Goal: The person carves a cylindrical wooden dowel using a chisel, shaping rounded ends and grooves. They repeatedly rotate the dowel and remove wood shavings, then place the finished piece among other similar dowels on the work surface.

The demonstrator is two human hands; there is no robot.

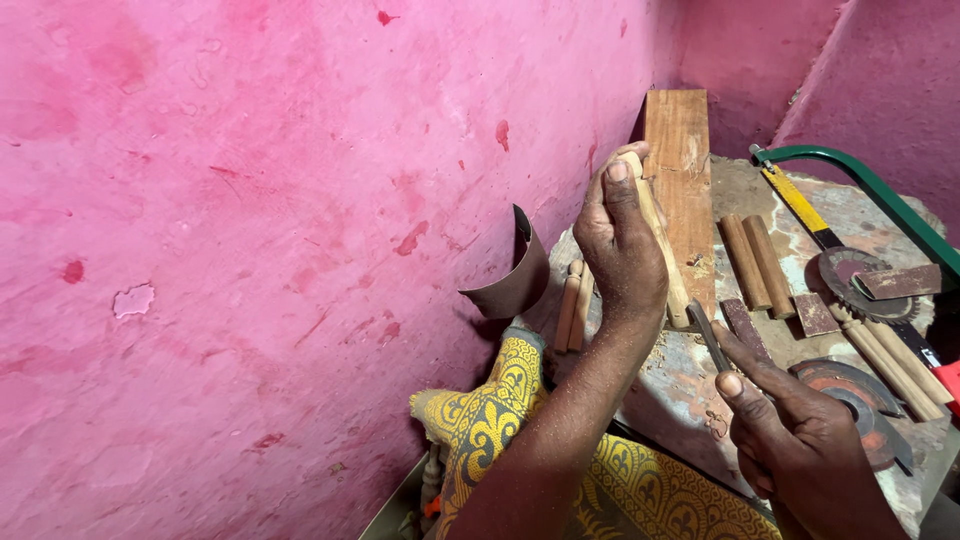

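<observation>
Wooden stick held upright in the left hand, thin blade gripped in the right, over a cluttered stone slab.

At 5 o'clock, nearest, the right hand [800,440] is seen closed in a fist around a thin metal blade [708,335], whose tip points toward 11 o'clock, just beside the stick's lower end. At 6 o'clock a yellow patterned cloth [500,420] is draped under the left forearm. Near centre, the left hand [618,240] is wrapped tightly around a pale wooden stick [660,240], thumb pressed along its top. Two short sticks [573,305] are laid at 9 o'clock of that hand, beside a curled sheet [510,285]. On the stone slab [690,385], toward 2 o'clock, two brown dowels [757,262], a wooden plank [680,170] and a green-framed saw [860,190] are noted against the pink wall [250,200].
</observation>
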